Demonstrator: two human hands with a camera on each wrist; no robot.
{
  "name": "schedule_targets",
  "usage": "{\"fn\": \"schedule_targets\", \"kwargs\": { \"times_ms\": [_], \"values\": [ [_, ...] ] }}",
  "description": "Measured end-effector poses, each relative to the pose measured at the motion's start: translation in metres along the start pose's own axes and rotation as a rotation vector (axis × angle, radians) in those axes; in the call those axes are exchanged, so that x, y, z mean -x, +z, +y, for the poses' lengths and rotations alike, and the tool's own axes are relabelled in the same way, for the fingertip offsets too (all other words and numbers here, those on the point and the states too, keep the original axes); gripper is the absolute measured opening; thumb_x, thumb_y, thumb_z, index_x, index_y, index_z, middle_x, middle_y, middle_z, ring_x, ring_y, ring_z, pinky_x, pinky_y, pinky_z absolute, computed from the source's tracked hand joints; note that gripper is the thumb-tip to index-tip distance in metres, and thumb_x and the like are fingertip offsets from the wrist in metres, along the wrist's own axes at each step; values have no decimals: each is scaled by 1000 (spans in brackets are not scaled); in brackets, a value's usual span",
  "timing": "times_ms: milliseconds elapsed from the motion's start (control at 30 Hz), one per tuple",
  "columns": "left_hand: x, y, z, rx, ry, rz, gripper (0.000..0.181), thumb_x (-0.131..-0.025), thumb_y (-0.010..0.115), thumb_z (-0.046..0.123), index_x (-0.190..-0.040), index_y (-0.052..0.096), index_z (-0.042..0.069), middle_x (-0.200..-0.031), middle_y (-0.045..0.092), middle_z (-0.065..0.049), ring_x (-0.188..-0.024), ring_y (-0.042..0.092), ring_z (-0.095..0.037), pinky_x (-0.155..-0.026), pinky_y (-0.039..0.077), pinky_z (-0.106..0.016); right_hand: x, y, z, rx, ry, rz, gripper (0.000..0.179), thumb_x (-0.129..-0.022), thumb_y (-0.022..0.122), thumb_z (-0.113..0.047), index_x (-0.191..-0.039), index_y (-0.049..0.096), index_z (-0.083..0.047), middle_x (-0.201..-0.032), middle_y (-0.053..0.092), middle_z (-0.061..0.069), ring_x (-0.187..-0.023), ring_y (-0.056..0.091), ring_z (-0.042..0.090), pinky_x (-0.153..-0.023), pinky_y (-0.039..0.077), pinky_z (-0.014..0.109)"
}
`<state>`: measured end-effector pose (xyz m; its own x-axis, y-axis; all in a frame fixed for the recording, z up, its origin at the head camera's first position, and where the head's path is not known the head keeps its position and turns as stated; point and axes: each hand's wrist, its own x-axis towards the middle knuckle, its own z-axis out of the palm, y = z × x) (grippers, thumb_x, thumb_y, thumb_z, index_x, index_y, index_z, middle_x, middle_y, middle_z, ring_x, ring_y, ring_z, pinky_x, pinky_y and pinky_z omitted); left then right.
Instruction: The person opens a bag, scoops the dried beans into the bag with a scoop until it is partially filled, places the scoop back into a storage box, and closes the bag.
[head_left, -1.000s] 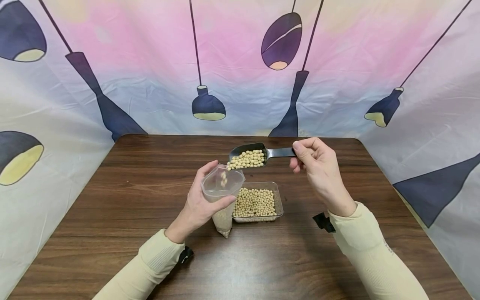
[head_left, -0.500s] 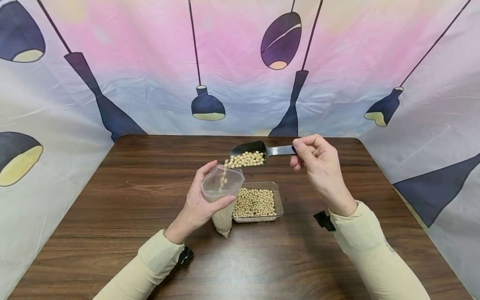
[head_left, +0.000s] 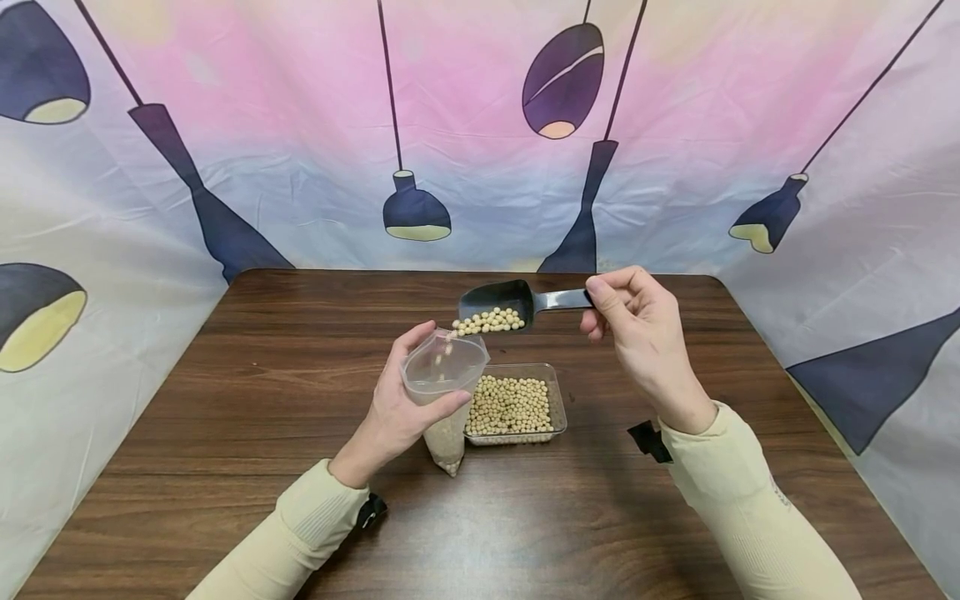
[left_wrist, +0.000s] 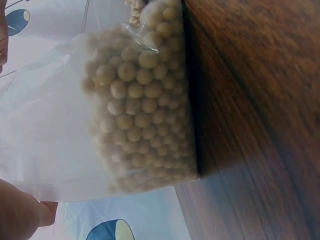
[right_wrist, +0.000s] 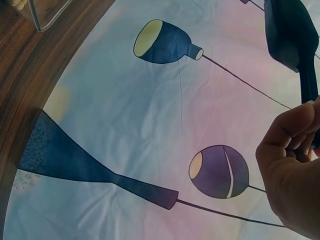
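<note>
My left hand (head_left: 397, 408) grips a clear plastic bag (head_left: 446, 383) near its open mouth, thumb on the near side and fingers round the far side. Pale dried beans, probably soybeans (left_wrist: 142, 105), fill the bag's lower part in the left wrist view. Above the bag's mouth, my right hand (head_left: 637, 333) pinches the handle of a black scoop (head_left: 517, 297). The scoop tilts to the left, and beans (head_left: 491, 321) slide from its lip and drop into the bag. In the right wrist view the scoop (right_wrist: 292, 35) shows only its underside.
A clear plastic tray (head_left: 558, 408) of the same beans stands on the brown wooden table (head_left: 300, 375), just behind and right of the bag. Behind the table hangs a cloth (head_left: 480, 125) printed with lamps.
The pile in the scoop has shrunk as beans pour into the bag. My right hand has risen slightly and tipped the scoop further. The left hand and bag stay in place.
</note>
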<state>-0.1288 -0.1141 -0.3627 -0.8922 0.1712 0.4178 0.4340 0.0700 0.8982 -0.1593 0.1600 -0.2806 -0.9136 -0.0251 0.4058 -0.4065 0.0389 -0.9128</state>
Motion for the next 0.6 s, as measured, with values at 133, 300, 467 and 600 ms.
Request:
{"fn": "schedule_targets", "kwargs": {
  "times_ms": [133, 300, 467, 600],
  "values": [
    [0, -1, -14, 7, -2, 0, 90, -72, 81, -8, -146, 31, 6, -136, 51, -10, -120, 50, -24, -98, 44, -35, -1, 0, -1, 15, -11, -4, 15, -97, 60, -13, -96, 56, 2, -60, 63, 3, -53, 57, 10, -55, 50, 23],
    [-1, -2, -22, 20, 17, -5, 90, -72, 81, -6, -146, 32, 9, -136, 50, -8, -121, 50, -25, -98, 44, -39, 0, 1, -1, 45, -28, -8, 14, -97, 60, -10, -96, 57, 3, -60, 63, 3, -53, 58, 10, -54, 51, 23],
    [-1, -2, -23, 10, 7, -3, 90, -72, 81, -6, -146, 31, 6, -136, 50, -7, -122, 49, -23, -98, 43, -36, 1, 3, -1, 64, -30, -15, 16, -97, 60, -12, -96, 57, 4, -61, 63, 4, -54, 59, 12, -54, 51, 23],
    [-1, -3, -22, -1, 15, -4, 89, -73, 81, -3, -146, 32, 10, -136, 50, -6, -122, 49, -22, -98, 43, -33, 2, 4, -3, 80, -41, -17, 17, -97, 61, -12, -97, 57, 5, -61, 63, 5, -54, 59, 15, -55, 51, 24]
  ]
}}
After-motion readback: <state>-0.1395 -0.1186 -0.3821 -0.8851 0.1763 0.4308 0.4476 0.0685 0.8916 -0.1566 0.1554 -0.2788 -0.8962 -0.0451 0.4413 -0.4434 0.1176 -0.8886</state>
